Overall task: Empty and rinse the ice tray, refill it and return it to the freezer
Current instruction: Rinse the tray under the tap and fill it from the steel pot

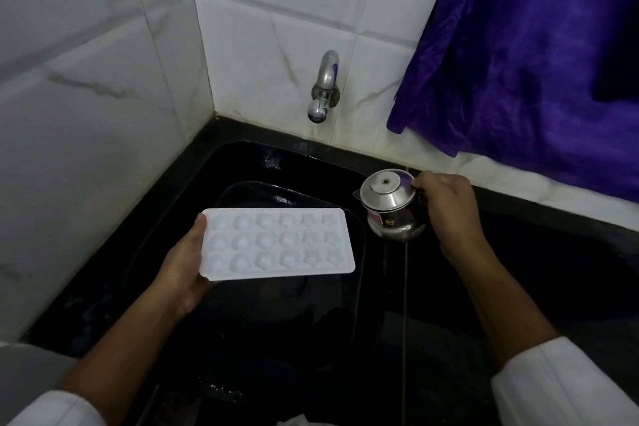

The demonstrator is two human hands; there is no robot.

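White tray [276,242] over the sink [242,166], jug [392,207] in hand

Your left hand [183,270] grips the tray by its short end, thumb on the rim, so the rest hangs unsupported above the black sink. Your right hand [446,207] is curled round the handle side of the lidded steel jug at the sink's right edge. If you fill the tray while holding it by one end, the added weight may tip it and spill. I can't tell whether the cells hold ice or water, and your fingers hide the jug's handle.
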